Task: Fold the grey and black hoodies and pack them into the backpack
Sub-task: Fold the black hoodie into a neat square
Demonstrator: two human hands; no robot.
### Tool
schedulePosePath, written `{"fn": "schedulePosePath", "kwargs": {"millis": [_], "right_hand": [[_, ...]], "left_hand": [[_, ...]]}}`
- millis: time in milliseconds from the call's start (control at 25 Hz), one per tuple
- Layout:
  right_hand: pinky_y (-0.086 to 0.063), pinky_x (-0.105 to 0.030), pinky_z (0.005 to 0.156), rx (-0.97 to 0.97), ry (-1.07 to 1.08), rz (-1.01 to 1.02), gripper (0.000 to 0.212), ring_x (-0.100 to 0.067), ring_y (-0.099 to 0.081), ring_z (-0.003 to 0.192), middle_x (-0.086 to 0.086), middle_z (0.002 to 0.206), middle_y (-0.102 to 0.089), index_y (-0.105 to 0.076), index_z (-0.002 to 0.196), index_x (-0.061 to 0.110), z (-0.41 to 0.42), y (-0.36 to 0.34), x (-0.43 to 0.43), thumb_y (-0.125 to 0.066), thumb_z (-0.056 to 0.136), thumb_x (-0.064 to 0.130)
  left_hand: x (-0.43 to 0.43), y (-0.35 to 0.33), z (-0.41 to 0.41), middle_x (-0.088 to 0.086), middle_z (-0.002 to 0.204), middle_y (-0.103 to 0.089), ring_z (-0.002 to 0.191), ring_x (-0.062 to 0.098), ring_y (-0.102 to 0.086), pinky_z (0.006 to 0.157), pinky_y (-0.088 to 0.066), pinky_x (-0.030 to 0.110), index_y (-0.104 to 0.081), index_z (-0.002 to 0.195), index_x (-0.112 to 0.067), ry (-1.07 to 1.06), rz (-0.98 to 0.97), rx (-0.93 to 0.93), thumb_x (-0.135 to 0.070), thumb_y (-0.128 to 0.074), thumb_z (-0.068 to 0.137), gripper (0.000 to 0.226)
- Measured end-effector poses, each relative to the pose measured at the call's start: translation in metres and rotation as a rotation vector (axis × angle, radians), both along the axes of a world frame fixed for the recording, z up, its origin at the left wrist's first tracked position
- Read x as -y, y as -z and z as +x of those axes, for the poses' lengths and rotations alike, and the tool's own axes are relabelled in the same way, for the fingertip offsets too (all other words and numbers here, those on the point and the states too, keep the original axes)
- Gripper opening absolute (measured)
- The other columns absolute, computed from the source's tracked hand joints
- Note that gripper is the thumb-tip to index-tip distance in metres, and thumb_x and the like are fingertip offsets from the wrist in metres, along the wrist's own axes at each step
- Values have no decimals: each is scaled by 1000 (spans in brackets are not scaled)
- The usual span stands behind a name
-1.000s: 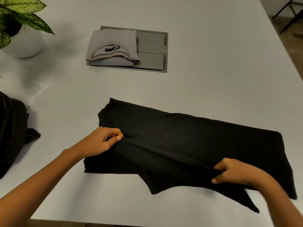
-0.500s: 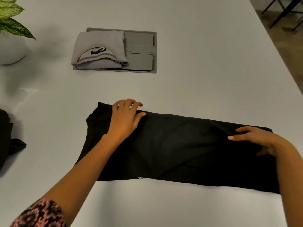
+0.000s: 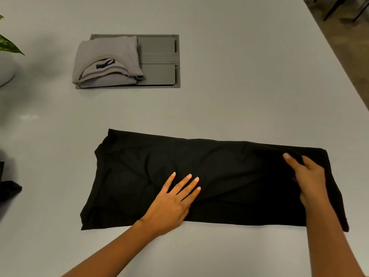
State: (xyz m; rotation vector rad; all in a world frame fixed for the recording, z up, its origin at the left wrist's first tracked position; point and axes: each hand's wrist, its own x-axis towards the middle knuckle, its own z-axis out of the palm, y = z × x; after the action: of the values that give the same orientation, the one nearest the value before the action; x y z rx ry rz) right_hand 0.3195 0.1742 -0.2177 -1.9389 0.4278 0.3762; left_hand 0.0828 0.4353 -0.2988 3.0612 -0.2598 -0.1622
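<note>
The black hoodie (image 3: 229,176) lies on the white table as a long flat strip, running left to right in front of me. My left hand (image 3: 173,200) presses flat on its near middle, fingers spread. My right hand (image 3: 307,176) rests on the strip's right end, fingers slightly curled over the cloth; I cannot tell whether it pinches the fabric. The grey hoodie (image 3: 107,60) sits folded at the back left, its collar label showing. Only a black corner of the backpack (image 3: 8,188) shows at the left edge.
The grey hoodie lies on a grey recessed panel (image 3: 159,56) set into the white table (image 3: 239,86). A white plant pot (image 3: 5,68) with a green leaf stands at the far left. The table's right edge runs diagonally, with dark floor and chair legs beyond.
A second ago both hands pinched a lifted fold of the black hoodie; it was laid over and released. My left hand has since slid from the far left edge to the near middle.
</note>
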Motion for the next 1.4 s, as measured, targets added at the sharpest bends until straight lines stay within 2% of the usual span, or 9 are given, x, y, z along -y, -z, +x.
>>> {"fn": "schedulePosePath", "kwargs": {"millis": [240,360,480,600,720,920,1000,1200,1400], "right_hand": [[-56,-31,81,116,178,265,20,-20,-67,104,-4,113,-69,-68,104,25,20,-22,21,-70,86,16],[-56,-36,87,161,261,200,27,-26,-65,106,-4,110,-66,-64,87,33,20,-15,26,-67,83,7],[-50,-48,97,-33,294,65,32,-29,-58,112,-4,122,-60,-62,108,28,17,8,39,-74,78,26],[-52,-53,89,-202,213,-135,86,-33,-51,118,-9,130,-52,-46,132,16,15,24,47,-79,67,60],[-51,-53,91,-206,28,-248,87,-41,-47,126,-17,142,-45,-38,143,13,20,20,39,-77,75,50],[-52,-41,93,320,76,-92,23,-26,-61,108,-5,115,-64,-60,108,34,19,-4,32,-71,87,32],[-51,-41,91,386,70,-135,24,-26,-61,107,-6,118,-63,-56,108,36,17,-3,38,-67,90,27],[-38,-58,96,312,-124,-758,53,-45,-39,124,-23,139,-43,-41,138,12,11,36,30,-61,89,12],[-37,-55,105,674,-566,-606,44,-35,-43,135,-15,142,-51,-60,125,12,-79,58,-90,-47,91,35]], "left_hand": [[-12,-10,-19,-1,159,-30,149,17,-20,117,-16,48,-34,151,-23,97,-69,71,-35,-35,102,51],[-17,-8,-26,1,161,-25,151,20,-16,117,-14,49,-25,154,-31,121,-33,2,-37,-39,100,56],[-14,-11,-26,1,161,-24,151,19,-15,117,-11,51,-34,149,-40,96,-87,-34,-48,-35,103,47],[-12,-20,-18,-8,154,-40,146,10,-27,120,-11,49,-59,130,-40,-9,-288,30,-52,-33,102,40],[-14,-16,8,-4,147,-49,142,16,-37,120,-15,45,-63,128,-28,-292,-266,134,-44,-35,102,41],[-22,1,30,11,163,-15,150,36,-5,117,-14,62,-26,154,-29,-636,-64,-32,-69,-23,94,72],[-23,4,26,10,165,-3,150,39,5,116,-6,66,-12,156,-37,-638,-58,-9,-77,-20,90,77],[-36,3,16,6,165,4,150,34,14,114,6,65,-10,156,-36,-885,-150,65,-73,-20,91,76],[-122,12,12,3,165,3,151,24,13,115,5,66,-11,157,-33,-1045,-195,-10,-60,-11,97,66]]}}
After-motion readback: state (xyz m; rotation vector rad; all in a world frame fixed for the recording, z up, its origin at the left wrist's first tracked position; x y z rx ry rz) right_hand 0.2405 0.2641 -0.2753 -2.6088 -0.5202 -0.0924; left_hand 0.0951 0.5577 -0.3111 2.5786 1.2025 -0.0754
